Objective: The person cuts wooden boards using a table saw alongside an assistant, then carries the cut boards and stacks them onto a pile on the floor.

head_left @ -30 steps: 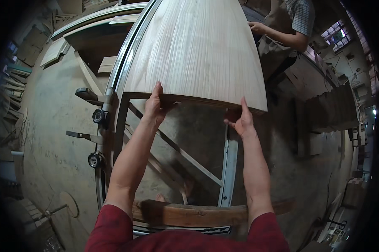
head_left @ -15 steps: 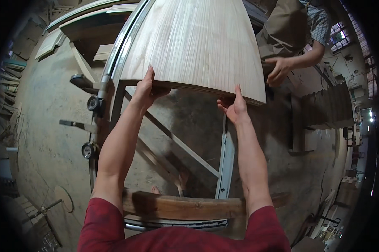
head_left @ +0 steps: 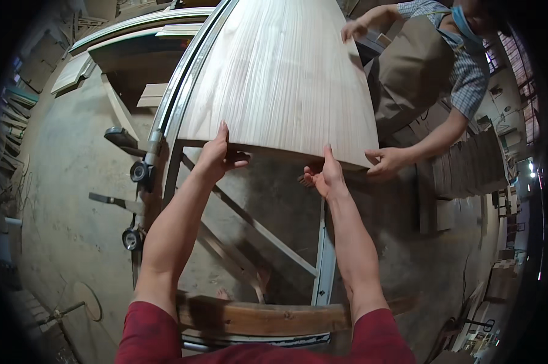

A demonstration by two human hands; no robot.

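A wide, pale wooden panel lies flat before me, its near edge facing me. My left hand holds that edge left of the middle, thumb on top and fingers underneath. Farther right, my right hand is at the same edge with its thumb up over the rim; its fingers curl below, partly hidden. Close beside it, a co-worker's hand touches the panel's near right corner. The co-worker's other hand is at the far right edge.
A metal rail runs along the panel's left side, with rollers below it. A wooden beam crosses in front of me, above a metal frame. The co-worker in a brown apron stands at right, near stacked boards.
The panel's near edge and my hands sit lower in the picture, nearer me. The co-worker's near hand has come to the panel's corner, and the other hand has come into view.
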